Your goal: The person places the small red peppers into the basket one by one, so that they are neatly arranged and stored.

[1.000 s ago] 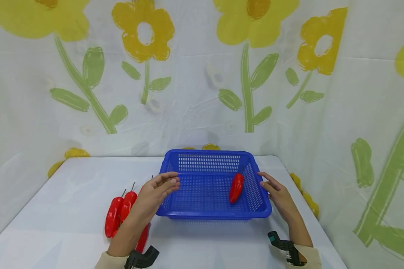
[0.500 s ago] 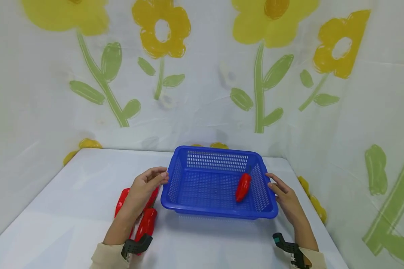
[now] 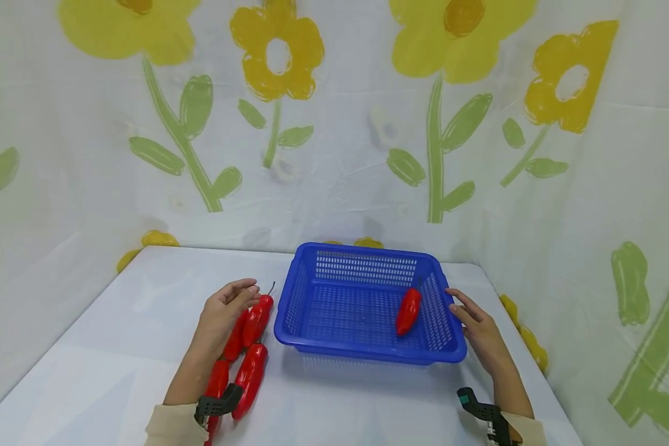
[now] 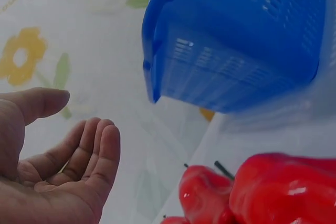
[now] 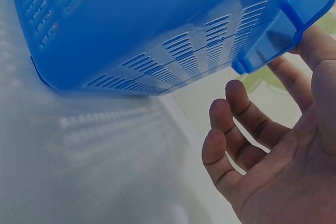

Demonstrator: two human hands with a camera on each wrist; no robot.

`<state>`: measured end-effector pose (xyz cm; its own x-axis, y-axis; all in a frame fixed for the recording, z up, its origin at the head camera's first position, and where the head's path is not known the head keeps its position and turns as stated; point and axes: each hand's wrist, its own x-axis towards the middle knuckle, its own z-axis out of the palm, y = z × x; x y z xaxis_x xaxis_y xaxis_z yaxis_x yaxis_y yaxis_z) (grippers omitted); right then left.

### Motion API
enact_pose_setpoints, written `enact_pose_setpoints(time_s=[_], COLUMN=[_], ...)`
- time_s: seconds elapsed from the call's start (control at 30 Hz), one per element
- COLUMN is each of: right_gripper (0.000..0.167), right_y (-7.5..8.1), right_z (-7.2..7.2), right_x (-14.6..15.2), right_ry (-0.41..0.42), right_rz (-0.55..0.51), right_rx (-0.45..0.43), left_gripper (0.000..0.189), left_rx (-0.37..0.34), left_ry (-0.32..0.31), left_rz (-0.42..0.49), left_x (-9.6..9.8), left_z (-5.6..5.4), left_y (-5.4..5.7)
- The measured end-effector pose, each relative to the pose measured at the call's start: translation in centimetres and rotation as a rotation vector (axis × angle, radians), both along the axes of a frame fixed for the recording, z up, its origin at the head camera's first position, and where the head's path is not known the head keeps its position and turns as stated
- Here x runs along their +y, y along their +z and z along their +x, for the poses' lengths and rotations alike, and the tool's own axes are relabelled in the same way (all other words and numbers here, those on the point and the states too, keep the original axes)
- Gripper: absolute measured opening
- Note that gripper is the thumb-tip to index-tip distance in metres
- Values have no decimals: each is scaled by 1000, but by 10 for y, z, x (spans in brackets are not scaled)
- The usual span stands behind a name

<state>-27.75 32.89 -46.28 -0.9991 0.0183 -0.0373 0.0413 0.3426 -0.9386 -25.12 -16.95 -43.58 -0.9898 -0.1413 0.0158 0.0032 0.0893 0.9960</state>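
A blue plastic basket (image 3: 362, 356) with slotted walls is on the white table, and one red pepper (image 3: 409, 311) lies inside it near the right wall. My right hand (image 3: 482, 334) is at the basket's right rim, thumb and index finger pinching the lip; the other fingers curve loosely below (image 5: 226, 116). Left of the basket, my left hand (image 3: 220, 319) hovers beside several red peppers (image 3: 251, 379) with dark stems. That hand holds nothing; its fingers are loosely bent with the thumb apart in the left wrist view (image 4: 79, 166). My left forearm partly covers the peppers.
The white table (image 3: 357, 409) ends at a back edge close behind the basket. A white cloth (image 3: 334, 186) printed with yellow flowers hangs behind and along both sides. Black wrist mounts (image 3: 218, 402) sit on both wrists.
My left hand has moved left, from over the basket's left rim to beside the loose peppers. My right hand stays at the right rim. The head view has turned slightly left.
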Motion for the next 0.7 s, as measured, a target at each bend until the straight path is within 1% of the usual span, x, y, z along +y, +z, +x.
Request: enact_pose_setpoints(time_s=[0.13,0.3,0.5,0.7], right_gripper=[62,62,64,63], right_y=[0,2,0,1], right_z=[2,0,-2,1], right_x=[1,1,-1,-1], right_ry=[5,23,31,28], right_rz=[-5,-28,-40,-33], right_rx=[1,15,3,4], left_gripper=[57,60,61,59], left_rx=[-15,-36,-24,-7], left_ry=[25,57,123,122], left_rz=[-9,-16,-11,8], left_x=[-9,-20,-34,-37], left_z=[3,9,18,21], left_y=[-4,-9,-12,-15])
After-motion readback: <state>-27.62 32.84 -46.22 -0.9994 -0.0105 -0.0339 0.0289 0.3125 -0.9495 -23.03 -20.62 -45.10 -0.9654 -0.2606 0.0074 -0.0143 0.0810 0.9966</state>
